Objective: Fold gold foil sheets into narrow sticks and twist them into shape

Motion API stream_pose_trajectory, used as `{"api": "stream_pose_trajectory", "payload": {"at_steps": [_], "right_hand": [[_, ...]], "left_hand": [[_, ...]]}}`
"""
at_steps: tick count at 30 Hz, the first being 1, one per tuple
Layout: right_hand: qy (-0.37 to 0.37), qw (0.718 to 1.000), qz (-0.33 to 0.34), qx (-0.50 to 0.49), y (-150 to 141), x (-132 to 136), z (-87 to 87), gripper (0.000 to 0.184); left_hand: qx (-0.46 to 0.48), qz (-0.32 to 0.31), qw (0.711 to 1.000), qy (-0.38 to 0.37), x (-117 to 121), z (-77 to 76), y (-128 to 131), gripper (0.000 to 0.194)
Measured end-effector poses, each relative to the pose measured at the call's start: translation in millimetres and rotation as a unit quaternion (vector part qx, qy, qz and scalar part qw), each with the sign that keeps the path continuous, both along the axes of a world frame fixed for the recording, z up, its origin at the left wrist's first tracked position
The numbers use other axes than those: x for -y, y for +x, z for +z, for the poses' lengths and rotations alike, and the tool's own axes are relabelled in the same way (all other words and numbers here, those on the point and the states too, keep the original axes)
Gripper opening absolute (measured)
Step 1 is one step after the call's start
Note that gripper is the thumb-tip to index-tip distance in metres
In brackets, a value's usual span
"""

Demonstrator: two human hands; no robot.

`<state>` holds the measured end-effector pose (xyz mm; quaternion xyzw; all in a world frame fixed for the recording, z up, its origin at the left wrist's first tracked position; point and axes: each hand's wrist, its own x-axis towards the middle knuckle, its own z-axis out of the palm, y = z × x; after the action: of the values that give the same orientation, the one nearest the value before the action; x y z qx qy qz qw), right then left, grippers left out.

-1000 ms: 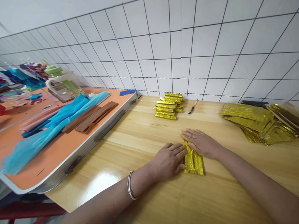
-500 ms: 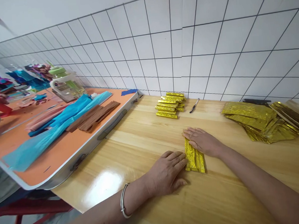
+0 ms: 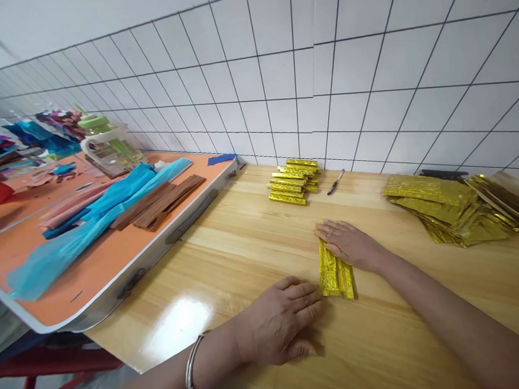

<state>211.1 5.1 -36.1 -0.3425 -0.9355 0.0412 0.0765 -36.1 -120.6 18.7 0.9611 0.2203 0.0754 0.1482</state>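
Note:
A folded piece of shiny gold foil [image 3: 335, 275] lies on the wooden table with lengthwise creases. My right hand [image 3: 351, 244] rests flat across its far end, fingers stretched out to the left and covering that end. At the foil's lower left edge is my left hand [image 3: 284, 320], palm down with fingers extended and the thumb slightly blurred. Its fingertips reach close to the foil; whether they touch it I cannot tell. A silver bangle [image 3: 192, 365] circles the left wrist.
Folded gold foil strips [image 3: 292, 183] are piled near the tiled wall, beside a pen [image 3: 335, 182]. Flat gold foil sheets [image 3: 438, 203] lie at the right. An orange-topped table [image 3: 184, 208] on the left holds blue and brown crepe-like material and a clear jug [image 3: 114, 151].
My left hand has drawn back toward me and a little left, away from the foil's edge. My right hand stays on the far end of the foil.

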Motion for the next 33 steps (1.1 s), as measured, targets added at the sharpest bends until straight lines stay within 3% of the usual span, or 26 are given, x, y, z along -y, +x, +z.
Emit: {"api": "stream_pose_trajectory", "payload": {"at_steps": [6,11,15,19,23,25,28,33], "right_hand": [[-0.002,1.000,-0.003,0.001,-1.6,-0.4,-0.6,0.047],[-0.003,1.000,-0.007,0.006,-2.2,1.3,0.5,0.048],[-0.009,1.000,-0.014,0.007,2.7,-8.8,-2.0,0.050],[-0.003,0.999,-0.052,-0.002,10.3,-30.9,-4.1,0.056],[0.021,0.994,-0.104,-0.030,19.4,-38.3,6.1,0.056],[0.034,0.990,-0.128,-0.049,23.4,-26.2,14.7,0.055],[0.039,0.987,-0.139,-0.066,25.3,13.2,21.9,0.049],[0.010,0.993,-0.092,-0.073,20.7,85.8,7.2,0.046]], "left_hand": [[0.047,0.021,0.999,-0.013,-15.3,3.2,12.3,0.049],[0.031,0.012,0.999,-0.003,-23.0,-13.8,37.0,0.055],[0.018,0.025,0.999,-0.016,-16.2,-23.9,41.2,0.064],[0.018,0.035,0.999,-0.012,-12.5,-25.6,40.9,0.065],[0.015,0.036,0.999,-0.009,-12.8,-24.7,41.7,0.066],[0.016,0.034,0.999,-0.009,-13.6,-24.3,41.6,0.067],[0.020,0.030,0.999,-0.009,-15.2,-24.2,41.4,0.067],[0.034,0.021,0.999,-0.017,-18.0,-21.3,42.8,0.064]]}}
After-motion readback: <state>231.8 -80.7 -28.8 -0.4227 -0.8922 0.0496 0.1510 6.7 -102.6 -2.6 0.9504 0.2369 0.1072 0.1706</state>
